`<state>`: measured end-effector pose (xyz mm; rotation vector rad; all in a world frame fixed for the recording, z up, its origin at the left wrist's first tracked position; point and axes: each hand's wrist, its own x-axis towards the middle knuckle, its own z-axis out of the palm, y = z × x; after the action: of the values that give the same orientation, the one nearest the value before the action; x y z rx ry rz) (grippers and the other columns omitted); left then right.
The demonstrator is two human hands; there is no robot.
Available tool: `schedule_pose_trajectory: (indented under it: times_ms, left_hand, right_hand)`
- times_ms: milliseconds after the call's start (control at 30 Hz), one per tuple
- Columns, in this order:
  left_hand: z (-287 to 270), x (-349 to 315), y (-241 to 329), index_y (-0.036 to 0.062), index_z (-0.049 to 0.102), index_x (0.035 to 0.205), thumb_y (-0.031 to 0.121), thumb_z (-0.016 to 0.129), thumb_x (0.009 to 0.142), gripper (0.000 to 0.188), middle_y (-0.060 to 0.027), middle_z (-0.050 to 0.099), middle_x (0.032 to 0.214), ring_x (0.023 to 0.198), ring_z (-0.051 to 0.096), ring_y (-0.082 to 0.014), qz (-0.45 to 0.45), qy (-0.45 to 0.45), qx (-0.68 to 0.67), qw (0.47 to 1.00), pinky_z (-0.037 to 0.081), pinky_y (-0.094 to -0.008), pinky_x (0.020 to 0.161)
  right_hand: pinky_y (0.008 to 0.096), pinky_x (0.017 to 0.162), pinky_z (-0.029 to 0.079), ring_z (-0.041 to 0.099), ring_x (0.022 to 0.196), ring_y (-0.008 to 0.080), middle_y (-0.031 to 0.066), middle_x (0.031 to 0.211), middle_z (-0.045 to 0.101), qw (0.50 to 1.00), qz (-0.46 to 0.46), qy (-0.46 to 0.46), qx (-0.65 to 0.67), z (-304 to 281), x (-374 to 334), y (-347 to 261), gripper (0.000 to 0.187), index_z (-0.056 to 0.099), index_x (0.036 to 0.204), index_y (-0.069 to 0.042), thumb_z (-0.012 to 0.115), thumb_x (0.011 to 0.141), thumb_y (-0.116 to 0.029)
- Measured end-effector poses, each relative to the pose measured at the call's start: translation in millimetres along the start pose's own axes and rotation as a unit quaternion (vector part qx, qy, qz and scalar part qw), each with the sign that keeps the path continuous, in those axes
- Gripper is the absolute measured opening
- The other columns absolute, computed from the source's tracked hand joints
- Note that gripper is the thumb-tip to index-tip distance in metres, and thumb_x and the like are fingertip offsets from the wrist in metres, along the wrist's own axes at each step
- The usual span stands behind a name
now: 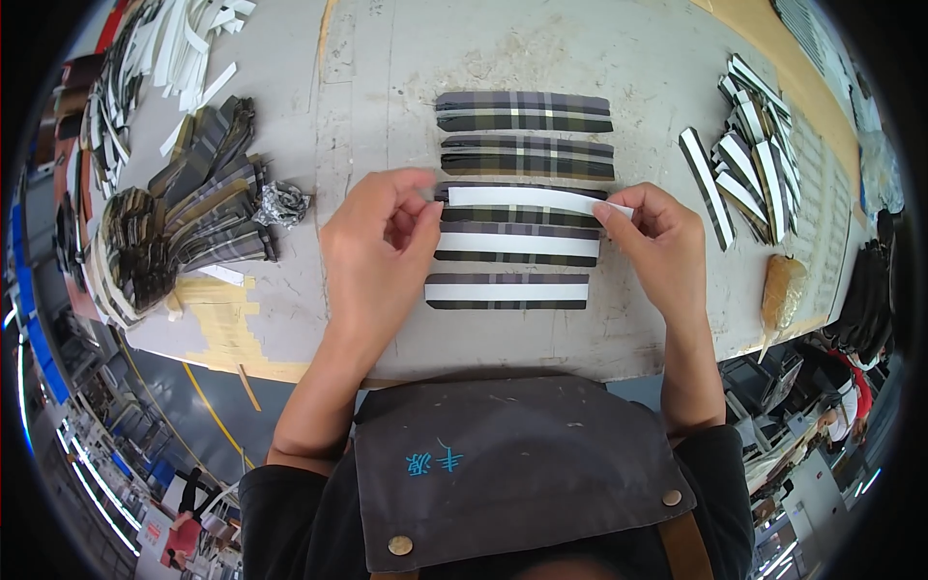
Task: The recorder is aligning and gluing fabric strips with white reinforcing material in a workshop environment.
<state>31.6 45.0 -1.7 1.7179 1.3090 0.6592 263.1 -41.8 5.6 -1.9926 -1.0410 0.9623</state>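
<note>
My right hand (659, 242) pinches the right end of a white strip (527, 199) between thumb and fingers. This strip lies along a plaid fabric strip (532, 217), with its right end sticking out past the fabric. At the other end my left hand (382, 256) has its thumb and forefinger apart, the thumb tip close to the fabric's edge. Nearer me are two plaid strips, each with a white strip (512, 244) (507, 292) along its middle. Beyond my hands lie two plaid strips (527, 112) (527, 158) without white strips.
Bundled plaid strips (217, 217) and a crumpled silvery ball (283, 204) lie at left, loose white strips (184, 48) at far left. At right are a pile of plaid strips with white ones (759, 159) and a tan plastic-wrapped bundle (783, 290). The grey table (387, 97) has taped edges.
</note>
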Motion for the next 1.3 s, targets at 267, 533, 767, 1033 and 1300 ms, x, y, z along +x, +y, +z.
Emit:
schedule_pose_trajectory:
  times_ms: [267,533,767,1033,1300]
  left_hand:
    - [-1,-6,-4,0.0006,0.069,0.090,-0.004,0.071,0.079,0.012,-0.0040,0.062,0.079,0.061,0.055,-0.0081,0.069,0.023,0.056,0.996,0.042,-0.0213,0.053]
    - [0,0,-3,-0.0003,0.067,0.092,-0.004,0.071,0.078,0.015,-0.0089,0.060,0.080,0.068,0.062,-0.0197,0.101,-0.005,0.079,0.992,0.052,-0.0283,0.055]
    - [2,6,-4,-0.0005,0.066,0.085,-0.002,0.071,0.077,0.009,-0.0089,0.059,0.077,0.066,0.060,-0.0203,0.111,-0.024,0.085,0.990,0.049,-0.0309,0.054]
    - [-7,10,-1,0.0014,0.065,0.076,0.001,0.071,0.074,0.006,-0.0066,0.058,0.067,0.056,0.053,-0.0156,0.026,-0.026,0.065,0.997,0.042,-0.0282,0.052]
    - [-7,18,-5,-0.0002,0.067,0.079,0.004,0.071,0.078,0.005,-0.0028,0.059,0.067,0.057,0.049,-0.0072,0.027,-0.047,0.110,0.993,0.041,-0.0226,0.053]
  right_hand:
    - [0.0253,0.052,0.045,0.058,0.062,0.0149,0.0052,0.074,0.063,0.963,-0.243,0.032,-0.109,0,-8,3,0.012,0.069,0.084,-0.002,0.077,0.075,-0.002]
    - [0.0296,0.056,0.052,0.064,0.070,0.0225,0.0065,0.083,0.064,0.871,-0.453,0.045,-0.188,-5,-10,12,0.022,0.069,0.082,-0.003,0.077,0.062,0.002]
    - [0.0302,0.056,0.051,0.063,0.069,0.0233,0.0076,0.083,0.064,0.879,-0.446,0.037,-0.166,-5,-11,11,0.023,0.070,0.083,-0.002,0.078,0.062,0.003]
    - [0.0231,0.054,0.044,0.057,0.062,0.0106,0.0055,0.074,0.064,0.982,-0.189,0.000,0.001,-2,-16,6,0.007,0.070,0.083,-0.001,0.075,0.078,0.000]
    - [0.0201,0.049,0.040,0.049,0.053,0.0043,0.0005,0.060,0.059,0.994,-0.075,0.049,-0.064,4,-8,-4,0.013,0.068,0.078,0.001,0.077,0.080,-0.009]
